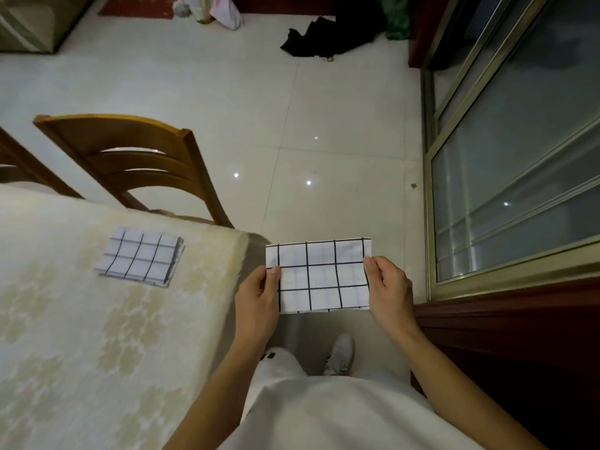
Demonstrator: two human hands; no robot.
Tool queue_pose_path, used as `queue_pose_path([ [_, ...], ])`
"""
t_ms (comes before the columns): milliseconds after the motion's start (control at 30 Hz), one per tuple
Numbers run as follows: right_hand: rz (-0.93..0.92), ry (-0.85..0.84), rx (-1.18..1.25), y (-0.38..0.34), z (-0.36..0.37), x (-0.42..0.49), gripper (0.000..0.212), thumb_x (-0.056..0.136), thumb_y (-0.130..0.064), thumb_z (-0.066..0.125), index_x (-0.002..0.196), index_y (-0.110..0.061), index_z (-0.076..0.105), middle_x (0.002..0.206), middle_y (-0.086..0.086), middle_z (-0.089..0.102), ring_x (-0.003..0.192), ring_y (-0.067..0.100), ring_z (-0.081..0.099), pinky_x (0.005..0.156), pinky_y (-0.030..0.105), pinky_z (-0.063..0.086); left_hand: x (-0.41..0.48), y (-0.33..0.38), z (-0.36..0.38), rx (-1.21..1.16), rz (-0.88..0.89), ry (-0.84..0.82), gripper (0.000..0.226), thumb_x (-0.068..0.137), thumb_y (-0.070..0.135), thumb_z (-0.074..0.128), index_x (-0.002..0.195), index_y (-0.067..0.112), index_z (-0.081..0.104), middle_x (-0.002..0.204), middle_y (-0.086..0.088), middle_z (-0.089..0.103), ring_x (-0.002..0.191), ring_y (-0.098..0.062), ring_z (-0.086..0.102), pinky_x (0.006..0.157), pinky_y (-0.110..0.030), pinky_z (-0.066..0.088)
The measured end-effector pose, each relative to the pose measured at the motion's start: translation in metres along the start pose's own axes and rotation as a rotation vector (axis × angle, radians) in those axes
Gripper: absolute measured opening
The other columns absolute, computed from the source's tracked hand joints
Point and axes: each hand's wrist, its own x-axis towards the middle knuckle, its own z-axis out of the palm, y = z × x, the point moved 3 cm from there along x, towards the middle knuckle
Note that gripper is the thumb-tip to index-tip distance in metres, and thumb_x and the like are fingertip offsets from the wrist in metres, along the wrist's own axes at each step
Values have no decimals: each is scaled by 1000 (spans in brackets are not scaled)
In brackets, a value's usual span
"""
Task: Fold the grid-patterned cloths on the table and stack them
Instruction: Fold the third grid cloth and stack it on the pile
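White grid-patterned cloth [319,276], folded to rectangle, held in air beyond tabletop [97,336] edge, above floor; left hand [258,295] fingers pinched shut on its left edge, right hand [388,292] fingers pinched shut on right edge. Folded stack [141,256] lies flat on cream tabletop, well apart. No readable writing

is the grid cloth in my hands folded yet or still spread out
Folded. The cloth is a small, flat rectangle held in the air beyond the table edge, left hand and right hand pinching its short sides.
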Motion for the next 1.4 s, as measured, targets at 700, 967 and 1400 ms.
queue_pose_path([
  [700,0,-101,-27,-34,2,258,42,104,-22,48,66,-7,37,58,-2,29,59,13,25,53,30,22,209,100,77,-64,14,39,39,101,31,50,71,6,51,58,0,42,56,-11,38,54,-28,33],
  [967,-22,-148,-20,-96,42,385,43,104,-26,47,68,-4,38,59,-3,29,57,10,25,52,29,24,326,152,63,-98,11,122,42,102,30,49,62,25,39,52,14,36,52,-3,32,49,-17,30],
  [1400,-139,-451,-45,-178,140,509,44,104,-29,47,69,-4,41,60,3,36,57,13,31,54,31,28,422,165,13,-213,-127,371,42,103,33,45,90,-4,59,82,-28,59,78,-42,55,66,-51,47],
])
